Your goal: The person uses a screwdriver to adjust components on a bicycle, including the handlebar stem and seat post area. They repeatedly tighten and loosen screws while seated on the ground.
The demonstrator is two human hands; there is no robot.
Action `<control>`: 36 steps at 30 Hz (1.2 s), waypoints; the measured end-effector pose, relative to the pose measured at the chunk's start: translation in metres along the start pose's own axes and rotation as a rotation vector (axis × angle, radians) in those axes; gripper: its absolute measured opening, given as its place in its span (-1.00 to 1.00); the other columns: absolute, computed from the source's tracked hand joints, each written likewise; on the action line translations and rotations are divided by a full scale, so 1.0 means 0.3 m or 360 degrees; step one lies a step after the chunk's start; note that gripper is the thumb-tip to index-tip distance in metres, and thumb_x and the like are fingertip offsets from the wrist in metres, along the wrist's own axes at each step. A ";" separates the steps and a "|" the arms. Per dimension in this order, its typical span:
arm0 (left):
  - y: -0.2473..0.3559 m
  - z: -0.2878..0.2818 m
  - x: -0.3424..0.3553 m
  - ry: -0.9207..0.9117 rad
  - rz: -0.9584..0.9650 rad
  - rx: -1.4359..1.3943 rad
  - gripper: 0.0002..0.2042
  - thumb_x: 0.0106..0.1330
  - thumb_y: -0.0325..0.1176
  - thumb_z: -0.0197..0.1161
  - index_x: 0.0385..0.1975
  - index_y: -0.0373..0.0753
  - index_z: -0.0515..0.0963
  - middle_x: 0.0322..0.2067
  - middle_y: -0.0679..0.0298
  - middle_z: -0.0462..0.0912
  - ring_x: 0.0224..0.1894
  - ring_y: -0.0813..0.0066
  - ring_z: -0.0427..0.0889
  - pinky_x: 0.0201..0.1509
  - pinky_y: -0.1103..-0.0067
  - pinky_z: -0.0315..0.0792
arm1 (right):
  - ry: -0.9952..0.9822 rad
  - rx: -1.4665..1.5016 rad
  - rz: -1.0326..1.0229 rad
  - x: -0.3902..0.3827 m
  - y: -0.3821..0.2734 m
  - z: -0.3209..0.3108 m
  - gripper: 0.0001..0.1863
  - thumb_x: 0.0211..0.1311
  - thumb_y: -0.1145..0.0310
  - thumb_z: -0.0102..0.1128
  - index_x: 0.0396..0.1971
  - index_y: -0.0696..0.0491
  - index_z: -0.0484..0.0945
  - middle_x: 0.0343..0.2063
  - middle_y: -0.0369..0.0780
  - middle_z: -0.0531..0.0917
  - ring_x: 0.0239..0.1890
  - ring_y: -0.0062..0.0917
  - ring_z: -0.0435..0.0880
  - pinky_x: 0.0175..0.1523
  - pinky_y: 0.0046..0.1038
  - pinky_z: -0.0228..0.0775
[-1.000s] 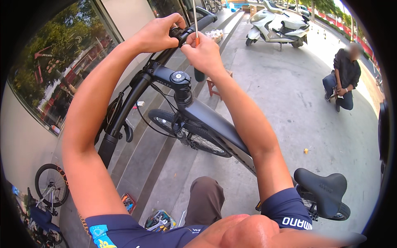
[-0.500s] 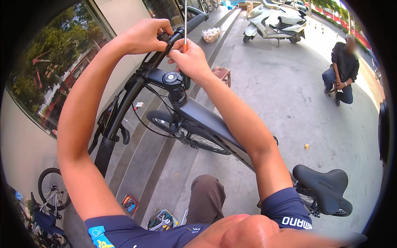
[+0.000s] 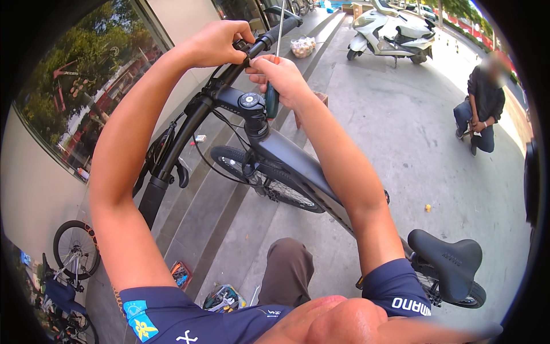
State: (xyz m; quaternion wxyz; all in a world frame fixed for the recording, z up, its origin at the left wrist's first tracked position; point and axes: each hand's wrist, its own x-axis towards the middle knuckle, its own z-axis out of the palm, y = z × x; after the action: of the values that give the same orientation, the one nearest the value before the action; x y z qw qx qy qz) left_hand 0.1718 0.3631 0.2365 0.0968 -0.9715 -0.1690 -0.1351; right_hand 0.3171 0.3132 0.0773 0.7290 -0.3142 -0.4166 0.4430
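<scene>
A black bicycle handlebar (image 3: 192,117) runs diagonally across the upper left, joined by a stem with a round top cap (image 3: 251,100) to the dark grey frame (image 3: 295,157). My left hand (image 3: 215,46) bends over the bar's far half, thumb and fingers closed on a small black part (image 3: 243,46) mounted there. Just right of it, my right hand (image 3: 281,77) keeps a screwdriver (image 3: 272,102) in its palm, the dark green handle below and the metal shaft pointing up. Its thumb and forefinger meet at the bar; anything tiny between them is hidden.
Grey steps (image 3: 200,221) run alongside the bike. A tool tray (image 3: 181,274) and a tub of tools (image 3: 223,298) sit near my knee. A white scooter (image 3: 392,34) stands beyond, and a person (image 3: 484,103) sits at the right. Another bicycle (image 3: 74,252) is at left.
The whole view has shifted slightly, with the bike and both hands lying farther right. The screwdriver leans more, and more of its handle shows below my right hand. Both hands stay at the handlebar.
</scene>
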 end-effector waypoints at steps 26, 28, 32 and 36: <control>0.025 0.000 -0.007 0.0037 0.0053 0.0199 -0.61 0.11 -0.34 0.46 -0.06 -0.32 0.58 -0.22 -0.03 0.73 -0.15 0.08 0.71 -0.02 0.34 0.57 | -0.0048 -0.0036 0.0173 0.001 -0.002 0.004 -0.82 0.36 0.32 0.38 -0.34 0.08 0.59 -0.50 -0.36 0.55 -0.56 -0.71 0.44 -0.46 -0.59 0.37; 0.041 -0.012 -0.015 -0.0016 -0.0096 0.0285 -0.56 0.13 -0.28 0.46 -0.01 -0.32 0.59 -0.15 -0.04 0.74 -0.08 -0.01 0.73 0.00 0.30 0.59 | -0.0028 -0.0067 0.0162 0.013 0.000 0.014 -0.85 0.35 0.34 0.35 -0.36 0.06 0.59 -0.51 -0.38 0.54 -0.58 -0.72 0.43 -0.47 -0.59 0.34; 0.070 -0.013 -0.013 -0.0095 -0.0507 0.0671 -0.56 0.15 -0.28 0.41 -0.05 -0.45 0.58 -0.33 -0.07 0.74 -0.25 0.09 0.80 -0.09 0.33 0.64 | -0.0017 -0.0285 0.0125 0.034 0.023 0.034 -0.82 0.34 0.34 0.38 -0.41 0.06 0.59 -0.53 -0.40 0.55 -0.61 -0.75 0.41 -0.48 -0.61 0.31; 0.069 -0.058 0.008 -0.0301 -0.0787 0.0491 -0.53 0.17 -0.24 0.40 -0.01 -0.46 0.59 -0.37 -0.05 0.77 -0.46 0.23 0.82 -0.18 0.42 0.68 | -0.0061 -0.0199 0.0072 0.009 0.038 0.045 -0.78 0.45 0.27 0.33 -0.31 0.12 0.63 -0.54 -0.41 0.53 -0.60 -0.76 0.38 -0.50 -0.61 0.25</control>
State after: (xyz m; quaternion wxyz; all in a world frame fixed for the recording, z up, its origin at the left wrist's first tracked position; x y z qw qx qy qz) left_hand 0.1773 0.3406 0.2506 0.1911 -0.8831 -0.4270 -0.0361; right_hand 0.3015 0.3215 0.0747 0.6896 -0.3600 -0.4503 0.4384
